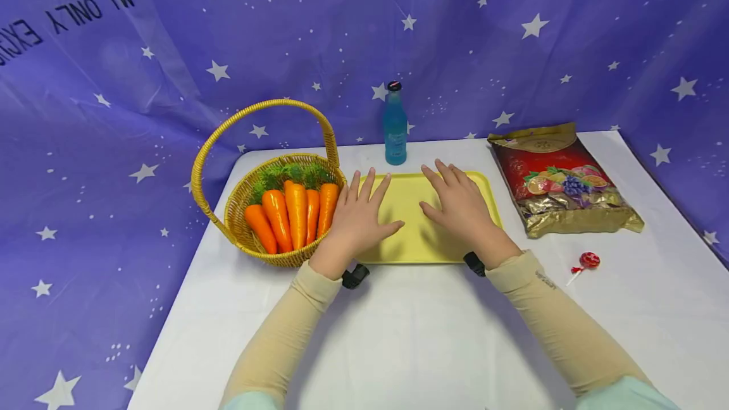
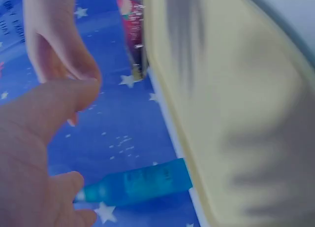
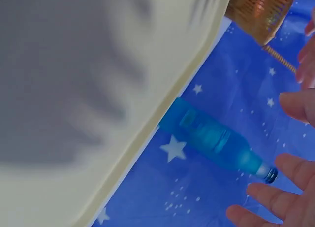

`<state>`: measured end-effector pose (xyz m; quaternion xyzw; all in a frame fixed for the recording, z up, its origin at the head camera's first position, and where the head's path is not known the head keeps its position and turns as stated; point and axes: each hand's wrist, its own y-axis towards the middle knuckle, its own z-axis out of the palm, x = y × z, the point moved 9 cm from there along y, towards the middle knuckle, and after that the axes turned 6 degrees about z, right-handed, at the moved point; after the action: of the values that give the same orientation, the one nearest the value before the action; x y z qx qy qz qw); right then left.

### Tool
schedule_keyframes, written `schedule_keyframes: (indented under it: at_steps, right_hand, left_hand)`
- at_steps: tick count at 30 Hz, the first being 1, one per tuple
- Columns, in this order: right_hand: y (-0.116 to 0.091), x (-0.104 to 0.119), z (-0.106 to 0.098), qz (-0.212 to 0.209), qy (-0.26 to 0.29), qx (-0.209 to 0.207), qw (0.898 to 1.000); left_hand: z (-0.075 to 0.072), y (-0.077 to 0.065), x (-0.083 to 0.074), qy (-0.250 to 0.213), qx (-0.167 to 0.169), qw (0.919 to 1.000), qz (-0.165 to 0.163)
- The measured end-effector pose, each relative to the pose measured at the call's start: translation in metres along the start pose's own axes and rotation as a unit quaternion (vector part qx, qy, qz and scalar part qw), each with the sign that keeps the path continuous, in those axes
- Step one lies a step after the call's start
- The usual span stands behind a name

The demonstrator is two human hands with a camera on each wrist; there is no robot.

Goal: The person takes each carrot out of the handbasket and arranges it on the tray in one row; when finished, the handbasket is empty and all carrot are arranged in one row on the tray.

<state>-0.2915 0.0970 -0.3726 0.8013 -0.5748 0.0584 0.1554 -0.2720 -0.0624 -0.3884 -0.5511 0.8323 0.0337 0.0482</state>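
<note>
Above the left part of a yellow tray (image 1: 407, 245) my left hand (image 1: 359, 220) hovers with its fingers spread, close to the right rim of the wicker basket (image 1: 242, 233). Over the tray's right part is my right hand (image 1: 458, 204), fingers also spread and holding nothing. Both hands cast shadows on the tray in the wrist views. Several orange carrots (image 1: 296, 214) with green tops lie in the basket. Behind the tray a blue bottle (image 1: 395, 128) with a dark cap stands upright; it shows in the left wrist view too, a blue bottle (image 2: 140, 183) beyond the tray's edge.
To the right of the tray lies a red and gold bag (image 1: 564, 182) with fruit printed on it. A red lollipop (image 1: 586, 262) rests on the white table (image 1: 421, 340) in front of the bag. A purple star-patterned cloth (image 1: 319, 30) hangs behind and at the sides.
</note>
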Motion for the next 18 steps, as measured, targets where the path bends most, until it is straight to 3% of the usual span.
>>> schedule_keyframes:
  at_steps: [5,10,14,18]
  right_hand:
    - [0.006,0.023,0.005,-0.024,0.018,0.006,1.0]
    - [0.014,0.052,0.015,-0.059,0.038,0.01,0.997]
    - [0.022,0.077,0.024,-0.085,0.048,0.016,0.995]
    - [0.031,0.102,0.032,-0.108,0.058,0.024,0.992]
  left_hand:
    - [-0.014,-0.033,0.02,-0.022,-0.043,0.9984,-0.031]
    - [-0.022,-0.075,0.051,-0.052,-0.105,0.9907,-0.068]
    - [-0.022,-0.107,0.081,-0.059,-0.161,0.9781,-0.118]
    - [-0.013,-0.138,0.111,-0.097,-0.192,0.9602,-0.179]
